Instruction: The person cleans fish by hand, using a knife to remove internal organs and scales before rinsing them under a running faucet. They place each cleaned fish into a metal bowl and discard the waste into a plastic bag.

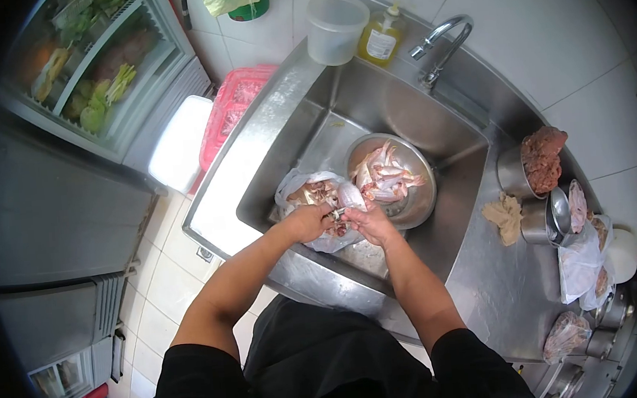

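A small silvery fish [350, 196] is held over a plastic bag in the sink. My right hand [371, 221] is closed around it from the right. From the left, my left hand [310, 222] pinches at its lower end, where reddish bits show; exactly what lies between those fingertips is too small to tell. Underneath, the open plastic bag [295, 182] contains brownish-red fish scraps [316, 192]. Just beyond my right hand, a round metal bowl [425, 207] holds several pinkish whole fish [388, 175].
The steel sink [452, 181] has a faucet [445, 43] at the back. A clear plastic tub [335, 29] and a yellow soap bottle [381, 38] stand on its rim. At right are ground meat [545, 159], a crumpled tan cloth-like item [505, 218] and bags [581, 260]. A fridge [91, 67] stands left.
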